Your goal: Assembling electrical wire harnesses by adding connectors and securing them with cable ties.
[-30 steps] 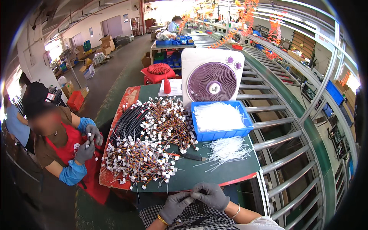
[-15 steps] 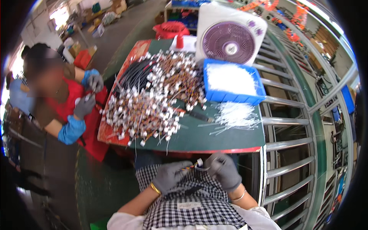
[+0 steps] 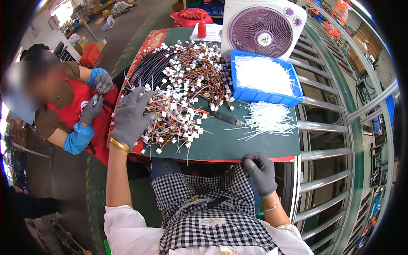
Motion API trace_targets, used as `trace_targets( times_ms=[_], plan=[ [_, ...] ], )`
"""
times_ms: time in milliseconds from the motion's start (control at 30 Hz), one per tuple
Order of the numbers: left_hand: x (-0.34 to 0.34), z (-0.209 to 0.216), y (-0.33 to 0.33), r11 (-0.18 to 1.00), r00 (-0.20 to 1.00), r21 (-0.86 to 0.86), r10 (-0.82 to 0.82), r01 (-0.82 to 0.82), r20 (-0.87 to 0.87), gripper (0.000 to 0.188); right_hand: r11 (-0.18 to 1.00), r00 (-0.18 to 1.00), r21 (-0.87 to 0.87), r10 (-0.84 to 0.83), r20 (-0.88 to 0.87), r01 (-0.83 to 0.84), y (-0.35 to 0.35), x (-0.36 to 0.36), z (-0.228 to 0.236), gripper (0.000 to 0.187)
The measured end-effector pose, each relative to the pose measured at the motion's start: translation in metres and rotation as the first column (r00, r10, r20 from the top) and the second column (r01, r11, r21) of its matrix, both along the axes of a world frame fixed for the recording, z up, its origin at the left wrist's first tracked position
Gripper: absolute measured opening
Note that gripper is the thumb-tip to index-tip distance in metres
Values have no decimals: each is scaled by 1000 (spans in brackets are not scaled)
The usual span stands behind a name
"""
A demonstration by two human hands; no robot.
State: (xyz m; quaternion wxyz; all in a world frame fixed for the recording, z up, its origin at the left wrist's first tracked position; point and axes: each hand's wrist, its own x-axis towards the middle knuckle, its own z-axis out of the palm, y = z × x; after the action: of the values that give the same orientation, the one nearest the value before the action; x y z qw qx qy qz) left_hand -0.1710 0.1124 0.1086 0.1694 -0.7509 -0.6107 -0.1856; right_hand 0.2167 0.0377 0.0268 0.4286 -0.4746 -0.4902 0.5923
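My left hand, in a grey glove, reaches over the left side of a pile of wire harnesses with white connectors and multicoloured wires. Its fingers are spread and open, with the fingertips on or just above the pile. Near the table's front edge, my right hand, also gloved, is closed with its fingers curled. Whatever it may hold is hidden. Beyond it on the green table lies a loose heap of white cable ties. A dark flat tool rests between the pile and the ties.
A blue bin full of white ties stands before a purple-and-white box fan. Black cables and a red bottle are farther back. A metal roller conveyor runs along the right. A co-worker works at the left.
My left hand has moved from my lap up and left to the harness pile and no longer shows the connector cable. My right hand has shifted slightly right; its white tie is no longer visible.
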Motion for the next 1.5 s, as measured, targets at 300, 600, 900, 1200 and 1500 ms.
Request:
trace_targets(
  times_ms=[300, 600, 900, 1200, 1500],
  plan=[
    [93, -24, 76, 975, 966, -72, -217, 209, -140, 36, 953, 971, 246, -208, 115, 175, 34, 6, -43, 18],
    [124, -62, 161, 930, 882, -363, -119, -62, -455, 20, 970, 972, 210, -156, 173, 119, 33, 15, -40, 13],
    [98, 5, 156, 978, 966, -92, -165, 186, 201, 18, 950, 961, 299, -159, 226, 87, 33, 15, -42, 12],
    [108, 40, 89, 977, 842, 132, -212, 168, 496, 18, 971, 972, 223, -134, 192, 90, 30, 18, -40, 14],
    [163, -20, -54, 841, 348, -130, -72, 525, 935, 16, 953, 989, 295, -25, -143, 66, 24, -29, 28, 32]
  ],
)
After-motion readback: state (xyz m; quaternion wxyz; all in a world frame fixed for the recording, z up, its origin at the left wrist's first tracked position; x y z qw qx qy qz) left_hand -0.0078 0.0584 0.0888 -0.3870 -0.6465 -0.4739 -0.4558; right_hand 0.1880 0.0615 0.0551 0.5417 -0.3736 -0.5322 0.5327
